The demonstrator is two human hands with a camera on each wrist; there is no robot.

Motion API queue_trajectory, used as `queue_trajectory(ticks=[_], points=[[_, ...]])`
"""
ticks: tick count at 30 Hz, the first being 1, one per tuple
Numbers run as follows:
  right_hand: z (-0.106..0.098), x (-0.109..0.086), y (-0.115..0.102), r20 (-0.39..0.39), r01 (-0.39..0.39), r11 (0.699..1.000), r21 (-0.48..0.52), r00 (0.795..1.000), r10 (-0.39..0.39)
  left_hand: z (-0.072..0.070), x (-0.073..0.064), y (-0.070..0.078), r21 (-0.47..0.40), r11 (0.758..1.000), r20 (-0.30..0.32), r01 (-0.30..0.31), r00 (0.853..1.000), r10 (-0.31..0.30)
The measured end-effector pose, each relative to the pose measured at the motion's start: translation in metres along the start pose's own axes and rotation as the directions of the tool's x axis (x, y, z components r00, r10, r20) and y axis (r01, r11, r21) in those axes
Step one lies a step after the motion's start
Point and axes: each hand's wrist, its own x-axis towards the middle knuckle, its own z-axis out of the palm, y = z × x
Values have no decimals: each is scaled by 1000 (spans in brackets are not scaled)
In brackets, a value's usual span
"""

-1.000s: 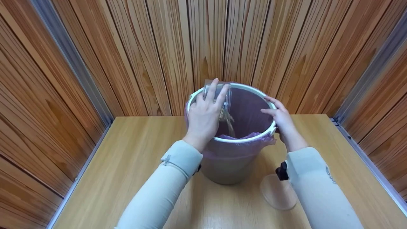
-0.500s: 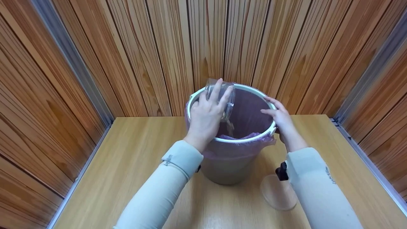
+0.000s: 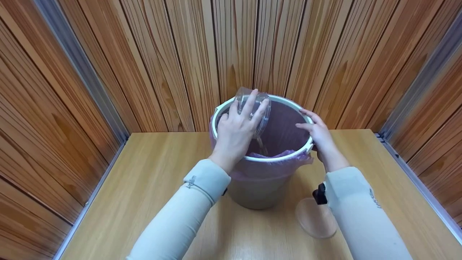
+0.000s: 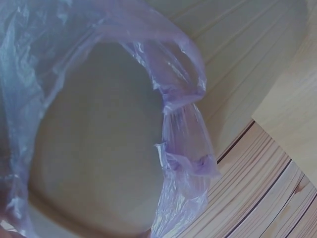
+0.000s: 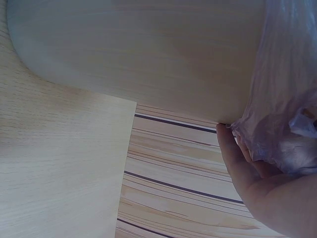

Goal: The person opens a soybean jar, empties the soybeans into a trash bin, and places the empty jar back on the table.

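Note:
In the head view my left hand (image 3: 235, 135) grips a clear round plastic container (image 3: 266, 117), tipped on its side over the mouth of a trash bin (image 3: 258, 196). A thin stream of pale brown bits (image 3: 261, 145) falls from it into the bin. Lining the bin is a purple plastic bag (image 3: 285, 119), folded over under the white rim (image 3: 254, 159). My right hand (image 3: 321, 135) holds the bin's right side, fingers over the rim; the right wrist view shows its thumb (image 5: 232, 153) against the outside by the bag's edge. In the left wrist view the container is hidden.
A clear round lid (image 3: 314, 220) lies flat on the wooden table (image 3: 155, 187), right of the bin and beside the right sleeve. Wood-panelled walls (image 3: 180, 65) stand behind and at both sides, with metal strips (image 3: 83, 68) at the corners.
My left hand has shifted slightly right, tipping the container further over the bin. The stream of bits has grown thinner. My right hand and the bin have stayed put.

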Motion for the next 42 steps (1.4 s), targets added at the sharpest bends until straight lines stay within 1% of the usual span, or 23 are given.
queue_trajectory(ticks=[9, 13, 16, 21, 23, 25, 28, 30, 31, 33, 36, 39, 41, 42], points=[[-1, -1, 1, 0, -1, 1000, 5, 1000, 1, -2, 0, 2, 52, 997, 46, -48, 998, 46], [-1, -1, 1, -2, -11, 1000, 6, 1000, 11, -2, 0, 2, 89, 993, 37, -75, 997, 72], [-2, -1, 0, -1, -2, 1000, 1, 1000, 2, -3, 1, 2, 112, 988, 22, -108, 994, 106], [-1, 0, 0, 2, 18, 1000, 0, 1000, -18, -4, 3, 2, 131, 977, 8, -169, 986, 169], [-1, 0, 0, 1, 12, 1000, 9, 1000, -12, -3, 3, 2, 138, 972, 3, -191, 981, 193], [0, 1, 0, -2, 8, 1000, 13, 1000, -8, -3, 4, 2, 152, 961, -15, -231, 972, 236], [0, 1, 0, -7, 5, 1000, 8, 1000, -5, -4, 6, 3, 175, 932, -54, -318, 942, 332], [0, 1, 0, -7, 5, 1000, 0, 1000, -5, -4, 6, 3, 197, 916, -74, -350, 926, 369], [0, 1, 0, -7, 2, 1000, -4, 1000, -2, -4, 5, 3, 205, 912, -77, -354, 923, 376], [1, 0, 0, -7, -5, 1000, -7, 1000, 5, -3, 5, 3, 207, 918, -80, -337, 930, 359], [1, 0, 0, -8, -10, 1000, -9, 1000, 9, -1, 4, 2, 192, 938, -83, -289, 947, 309], [0, 0, 0, -6, -12, 1000, -11, 1000, 11, -1, 3, 1, 159, 950, -73, -268, 957, 282], [0, 0, 0, -5, -11, 1000, -9, 1000, 11, -1, 3, 0, 148, 955, -56, -255, 962, 266], [0, 0, 0, -4, -9, 1000, -9, 1000, 9, -1, 3, 0, 145, 958, -57, -247, 965, 258]])
